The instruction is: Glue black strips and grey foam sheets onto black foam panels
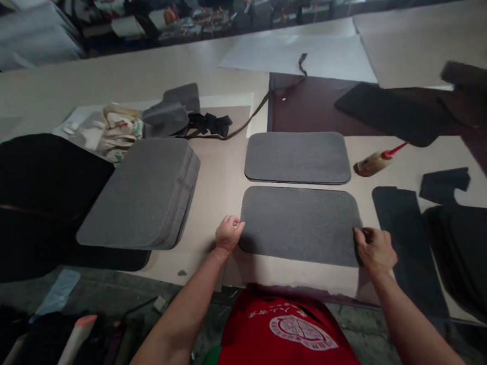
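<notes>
A grey rounded-corner panel [300, 223] lies flat on the table in front of me. My left hand [228, 232] pinches its left edge with closed fingers. At the opposite end my right hand [374, 247] is closed on the right edge, thumb and finger at the rim. Just beyond lies a second grey panel [297, 157] of similar shape, with a narrow gap between the two. To its right a small bottle [371, 164] with a red pointed nozzle rests on its side.
A thick stack of grey panels [136, 193] stands at the left beside black material [36, 209]. Dark pieces [410, 244] and a black stack [471, 257] lie at the right. A brown strap [256, 112], fabric scraps [120, 126] and a white sheet [302, 51] are farther back.
</notes>
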`<state>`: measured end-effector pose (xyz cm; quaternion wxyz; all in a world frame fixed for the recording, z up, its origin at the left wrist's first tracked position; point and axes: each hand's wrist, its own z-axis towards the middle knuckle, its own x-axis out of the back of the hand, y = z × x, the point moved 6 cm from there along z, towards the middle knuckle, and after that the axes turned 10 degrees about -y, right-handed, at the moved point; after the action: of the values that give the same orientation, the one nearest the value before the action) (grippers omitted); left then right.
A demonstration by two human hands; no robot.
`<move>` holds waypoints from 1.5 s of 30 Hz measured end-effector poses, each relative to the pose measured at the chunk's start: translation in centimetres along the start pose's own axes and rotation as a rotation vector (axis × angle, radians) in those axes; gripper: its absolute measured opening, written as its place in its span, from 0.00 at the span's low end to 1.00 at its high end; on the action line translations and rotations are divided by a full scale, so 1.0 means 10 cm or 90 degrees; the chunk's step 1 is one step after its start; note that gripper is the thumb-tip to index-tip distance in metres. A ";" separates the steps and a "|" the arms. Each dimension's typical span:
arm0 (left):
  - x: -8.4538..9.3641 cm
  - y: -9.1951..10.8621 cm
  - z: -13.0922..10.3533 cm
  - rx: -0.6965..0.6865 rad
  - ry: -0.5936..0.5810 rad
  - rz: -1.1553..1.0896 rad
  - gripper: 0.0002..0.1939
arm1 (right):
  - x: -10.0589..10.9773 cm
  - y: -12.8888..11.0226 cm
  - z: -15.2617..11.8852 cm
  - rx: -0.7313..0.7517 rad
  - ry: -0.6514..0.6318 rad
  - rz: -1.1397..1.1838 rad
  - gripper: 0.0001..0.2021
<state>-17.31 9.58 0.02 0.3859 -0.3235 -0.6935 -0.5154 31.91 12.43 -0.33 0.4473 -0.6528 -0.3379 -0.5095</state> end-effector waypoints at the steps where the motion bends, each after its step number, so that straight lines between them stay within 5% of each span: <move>1: 0.00 0.00 -0.01 0.002 0.010 0.000 0.05 | 0.01 -0.01 0.00 0.001 0.003 -0.003 0.18; 9: 0.12 0.31 -0.21 -0.034 0.096 0.054 0.13 | 0.01 -0.03 0.00 0.007 0.002 0.008 0.17; 15: -0.23 1.14 -0.27 -0.363 -0.041 0.118 0.18 | 0.00 -0.03 -0.01 0.025 0.025 0.020 0.17; 18: -0.40 1.32 -0.09 -0.420 -0.088 0.139 0.26 | -0.01 -0.04 -0.01 0.032 0.018 0.025 0.17; 24: -0.46 1.06 0.33 -0.370 -0.130 0.191 0.34 | 0.01 -0.06 0.01 0.022 0.004 0.063 0.18; 30: -0.42 0.94 0.35 -0.372 -0.093 0.201 0.35 | 0.17 -0.10 0.01 0.084 -0.014 0.107 0.19; 34: -0.40 0.97 0.34 -0.381 -0.088 0.208 0.34 | 0.27 -0.55 -0.09 0.284 0.024 0.107 0.19; 39: -0.39 0.95 0.36 -0.388 -0.090 0.219 0.33 | -0.05 -1.36 -0.17 0.593 -0.192 0.001 0.27; 42: -0.40 0.93 0.37 -0.395 -0.094 0.230 0.33 | -0.16 -1.51 -0.09 0.652 -0.250 -0.055 0.30; 45: -0.41 0.92 0.38 -0.400 -0.094 0.238 0.32 | -0.20 -1.45 0.08 0.616 -0.241 -0.074 0.33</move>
<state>-8.32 15.36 0.11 0.3039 -0.5834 -0.4564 -0.5992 18.72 18.52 1.18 0.5999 -0.4321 -0.6455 -0.1919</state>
